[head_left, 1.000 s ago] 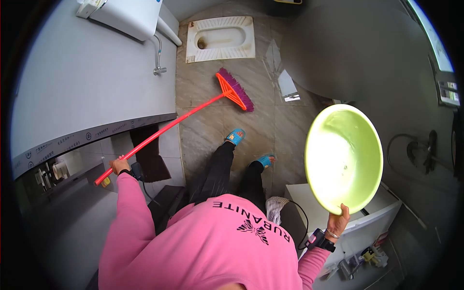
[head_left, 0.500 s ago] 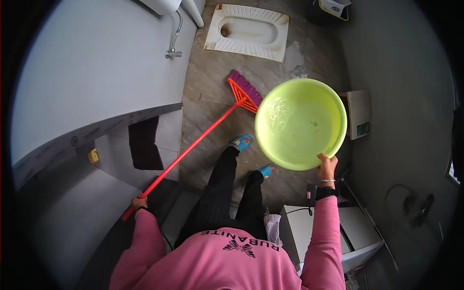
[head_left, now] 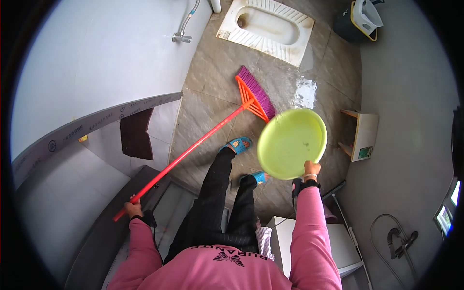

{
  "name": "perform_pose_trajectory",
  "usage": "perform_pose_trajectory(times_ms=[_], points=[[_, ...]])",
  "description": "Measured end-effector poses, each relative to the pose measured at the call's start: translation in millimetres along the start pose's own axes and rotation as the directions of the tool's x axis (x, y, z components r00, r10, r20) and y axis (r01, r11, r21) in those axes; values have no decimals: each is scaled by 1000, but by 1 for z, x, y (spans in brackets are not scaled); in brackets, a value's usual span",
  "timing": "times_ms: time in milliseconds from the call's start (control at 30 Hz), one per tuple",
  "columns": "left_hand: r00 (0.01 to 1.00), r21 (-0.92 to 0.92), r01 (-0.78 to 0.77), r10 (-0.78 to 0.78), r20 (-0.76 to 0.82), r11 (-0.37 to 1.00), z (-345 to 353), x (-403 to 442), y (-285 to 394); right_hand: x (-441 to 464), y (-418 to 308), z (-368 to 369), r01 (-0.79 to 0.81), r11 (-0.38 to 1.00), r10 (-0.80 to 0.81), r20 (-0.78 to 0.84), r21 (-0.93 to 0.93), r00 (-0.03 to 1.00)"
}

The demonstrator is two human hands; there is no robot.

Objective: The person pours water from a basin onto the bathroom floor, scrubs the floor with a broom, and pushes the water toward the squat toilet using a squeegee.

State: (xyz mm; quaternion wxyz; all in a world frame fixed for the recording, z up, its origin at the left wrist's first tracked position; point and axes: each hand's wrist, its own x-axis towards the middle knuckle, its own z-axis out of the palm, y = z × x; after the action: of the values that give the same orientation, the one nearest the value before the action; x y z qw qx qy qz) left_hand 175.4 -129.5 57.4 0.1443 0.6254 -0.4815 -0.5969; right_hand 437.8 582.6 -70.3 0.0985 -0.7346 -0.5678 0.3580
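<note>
Over tiled floor [head_left: 205,107], left fingers [head_left: 132,208] hold one broom [head_left: 205,139], right fingers [head_left: 311,167] one basin [head_left: 288,141].

The underside of the green basin [head_left: 289,142] is hidden; the top edge crops the white pipe [head_left: 216,5].

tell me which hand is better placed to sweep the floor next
Left, I'd judge: the left hand grips the broom by its handle, while the right hand is busy holding the basin by its rim.
</note>
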Motion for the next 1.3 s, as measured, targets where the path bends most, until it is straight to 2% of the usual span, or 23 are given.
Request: perform_pose_trajectory(times_ms=[67, 133, 200, 300, 400, 467, 533, 600, 633, 700, 733, 800, 833, 867, 933, 1000, 1033, 1067, 1100, 1133, 1167, 1233, 1300], points=[[998, -56, 12, -16, -66, 998, 3, 1, 1, 8, 23, -13, -38, 990, 34, -32, -136, 999], [1000, -5, 6, -7, -27, 1000, 0, -4, 1, 10, 26, -28, -257, 959, 255, -36, -121, 966], [1000, 48, 3, -4, 25, 999, 3, -11, 2, 9, 23, -37, -253, 957, 248, -56, -145, 967], [995, 50, -41, 46, -89, 998, 14, -18, -3, 6, 7, -39, 140, 966, -154, -48, -219, 987], [989, 30, -61, 64, -133, 998, 17, -17, -2, -3, -27, -26, 234, 942, -243, -7, -242, 970], [996, 117, -28, 38, -80, 993, 19, -30, 1, 0, -40, -11, 162, 945, -159, 33, -284, 987], [997, 203, -60, 69, -39, 977, 16, -34, 2, -5, -67, 2, -3, 878, 37, 63, -478, 997], [995, 288, -94, 98, 3, 953, 17, -40, 2, -3, -68, 17, -46, 876, 36, -29, -480, 999], [983, 331, -162, 179, -24, 930, 25, -59, 1, -4, -68, 18, -51, 877, 43, -28, -479, 999], [962, 380, -232, 268, -44, 896, 34, -72, 2, -8, -68, 19, -191, 853, 140, -138, -486, 980], [958, 373, -268, 288, 1, 888, 34, -74, 4, -9, -65, 10, -240, 854, 223, -91, -462, 970], [951, 362, -302, 305, 51, 882, 43, -79, 9, -2, -33, -7, -181, 868, 216, 25, -462, 976], [947, 326, -302, 321, -5, 896, 53, -84, 12, -4, -29, -18, -240, 844, 272, -3, -480, 962], [942, 286, -301, 330, -59, 910, 62, -90, 13, -7, -25, -31, -204, 826, 238, -2, -526, 971], [935, 250, -337, 354, -23, 908, 80, -99, 23, -14, -15, -65, -98, 807, 162, 59, -583, 985], [927, 206, -371, 375, 23, 905, 96, -104, 38, -27, -7, -104, -134, 890, 174, 54, -435, 983], [919, 124, -366, 336, 208, 923, 102, -104, 49, -36, 0, -126, -216, 949, 242, 87, -230, 966], [871, 41, -343, 301, 389, 938, 110, -110, 59, -44, 7, -145, -294, 956, 292, 137, -11, 947], [841, -60, -375, 366, 399, 925, 135, -191, 57, -57, 5, -167, -375, 920, 358, 148, 112, 922], [769, -127, -321, 337, 544, 939, 149, -239, 61, -79, -12, -193, -447, 864, 416, 172, 233, 893], [671, -184, -256, 312, 673, 949, 158, -277, 65, -98, -20, -217, -476, 814, 406, 261, 332, 876], [384, -261, -185, 314, 868, 948, 177, -345, 67, -137, -27, -261, -498, 689, 333, 381, 526, 863], [142, -297, -48, 301, 943, 954, 195, -427, 56, -173, -27, -298, -480, 510, 272, 395, 714, 877]])
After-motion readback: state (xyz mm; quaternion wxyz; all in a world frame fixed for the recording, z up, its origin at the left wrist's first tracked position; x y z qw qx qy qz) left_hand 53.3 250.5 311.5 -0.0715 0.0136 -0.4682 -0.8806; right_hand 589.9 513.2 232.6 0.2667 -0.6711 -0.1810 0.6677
